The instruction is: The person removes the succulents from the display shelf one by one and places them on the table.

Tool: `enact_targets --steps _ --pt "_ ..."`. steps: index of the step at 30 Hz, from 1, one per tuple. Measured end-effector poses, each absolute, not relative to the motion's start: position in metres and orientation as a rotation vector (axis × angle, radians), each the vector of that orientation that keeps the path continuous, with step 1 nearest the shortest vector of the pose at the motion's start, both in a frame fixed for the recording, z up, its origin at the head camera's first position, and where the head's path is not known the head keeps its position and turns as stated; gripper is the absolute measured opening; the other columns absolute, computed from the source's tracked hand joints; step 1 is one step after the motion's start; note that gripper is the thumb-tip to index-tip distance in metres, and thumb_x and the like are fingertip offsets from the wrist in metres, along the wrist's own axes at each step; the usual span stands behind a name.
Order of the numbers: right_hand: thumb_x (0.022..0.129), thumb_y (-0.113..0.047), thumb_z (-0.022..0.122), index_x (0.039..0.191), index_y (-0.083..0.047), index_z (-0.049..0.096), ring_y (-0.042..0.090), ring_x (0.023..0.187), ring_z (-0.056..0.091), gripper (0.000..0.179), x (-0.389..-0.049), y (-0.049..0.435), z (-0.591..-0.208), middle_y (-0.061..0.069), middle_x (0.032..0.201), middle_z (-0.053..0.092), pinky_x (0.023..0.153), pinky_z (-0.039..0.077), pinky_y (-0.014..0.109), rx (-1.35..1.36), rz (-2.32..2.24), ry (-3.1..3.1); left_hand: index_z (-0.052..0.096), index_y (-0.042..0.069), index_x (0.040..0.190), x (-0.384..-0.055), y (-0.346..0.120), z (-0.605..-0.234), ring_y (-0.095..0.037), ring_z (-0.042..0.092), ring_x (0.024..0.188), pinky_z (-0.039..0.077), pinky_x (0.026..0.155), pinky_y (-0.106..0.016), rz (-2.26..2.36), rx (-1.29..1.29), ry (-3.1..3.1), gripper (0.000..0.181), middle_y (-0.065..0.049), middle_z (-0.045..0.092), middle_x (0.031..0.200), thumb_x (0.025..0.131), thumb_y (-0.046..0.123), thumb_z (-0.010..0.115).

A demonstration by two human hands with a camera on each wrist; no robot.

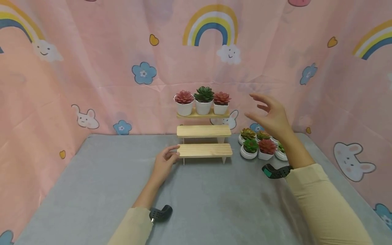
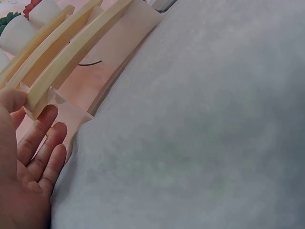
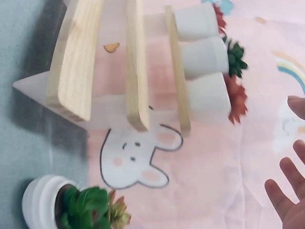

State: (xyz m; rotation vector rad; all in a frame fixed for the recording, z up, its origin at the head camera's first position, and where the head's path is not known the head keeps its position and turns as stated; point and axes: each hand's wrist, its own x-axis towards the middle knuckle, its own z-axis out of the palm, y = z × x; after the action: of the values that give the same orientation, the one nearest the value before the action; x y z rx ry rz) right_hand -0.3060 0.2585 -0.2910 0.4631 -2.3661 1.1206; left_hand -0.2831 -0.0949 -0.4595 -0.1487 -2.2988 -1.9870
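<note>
A three-step wooden display stand (image 1: 204,131) with clear supports stands at the table's back. My left hand (image 1: 163,164) pinches the left end of its lowest board (image 2: 71,55), the other fingers loosely extended below it. On the top board, three potted succulents stand side by side: a red one in a round pot (image 1: 184,108), a green one (image 1: 203,107) in the middle and a red one in a squarish pot (image 1: 221,108). My right hand (image 1: 272,117) is raised to the right of them, thumb and fingers spread apart, holding nothing.
More succulents in white pots cluster right of the stand beneath my right arm, including a green one (image 1: 248,152) and a red one (image 1: 265,156). A grey cloth covers the table (image 1: 101,183). The pink patterned curtain (image 1: 116,102) hangs close behind.
</note>
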Motion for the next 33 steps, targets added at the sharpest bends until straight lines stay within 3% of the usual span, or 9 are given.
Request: enact_targets --steps 10,14,19,25,33 --pt "0.089 -0.021 0.076 0.147 -0.016 0.052 0.033 0.147 0.038 0.064 -0.344 0.217 -0.284 0.011 0.157 0.044 0.117 0.036 0.058 0.461 1.204 -2.495 0.066 0.006 0.131 -0.281 -0.092 -0.455 -0.023 0.070 0.096 0.056 0.090 -0.043 -2.001 -0.116 -2.291 0.033 -0.022 0.074 0.111 0.098 0.013 0.063" --pt "0.089 -0.023 0.077 0.147 -0.013 0.051 0.034 0.148 0.037 0.065 -0.356 0.203 -0.285 0.013 0.157 0.044 0.117 0.036 0.057 0.439 1.146 -2.535 0.068 0.009 0.128 -0.285 -0.093 -0.460 -0.012 0.068 0.091 0.056 0.084 -0.034 -2.002 -0.121 -2.263 0.032 -0.020 0.075 0.110 0.097 0.015 0.065" --pt "0.088 -0.024 0.078 0.144 -0.012 0.055 0.033 0.142 0.044 0.061 -0.367 0.191 -0.293 0.013 0.152 0.051 0.111 0.042 0.057 0.420 1.107 -2.529 0.069 0.011 0.127 -0.286 -0.093 -0.463 -0.008 0.067 0.089 0.053 0.079 -0.025 -1.985 -0.135 -2.278 0.031 -0.016 0.076 0.106 0.096 0.017 0.066" --pt "0.089 -0.022 0.079 0.137 -0.014 0.063 0.026 0.124 0.062 0.051 -0.374 0.184 -0.309 0.011 0.132 0.067 0.104 0.050 0.049 0.429 1.185 -2.434 0.069 0.011 0.127 -0.287 -0.093 -0.464 -0.009 0.068 0.089 0.052 0.079 -0.025 -1.991 -0.143 -2.270 0.032 -0.016 0.076 0.106 0.096 0.017 0.067" --pt "0.091 -0.018 0.077 0.138 -0.014 0.062 0.023 0.122 0.064 0.049 -0.376 0.178 -0.317 0.007 0.135 0.065 0.101 0.054 0.044 0.397 1.242 -2.369 0.067 0.009 0.129 -0.287 -0.092 -0.463 -0.019 0.069 0.093 0.051 0.079 -0.026 -1.989 -0.112 -2.273 0.033 -0.019 0.075 0.106 0.097 0.015 0.065"
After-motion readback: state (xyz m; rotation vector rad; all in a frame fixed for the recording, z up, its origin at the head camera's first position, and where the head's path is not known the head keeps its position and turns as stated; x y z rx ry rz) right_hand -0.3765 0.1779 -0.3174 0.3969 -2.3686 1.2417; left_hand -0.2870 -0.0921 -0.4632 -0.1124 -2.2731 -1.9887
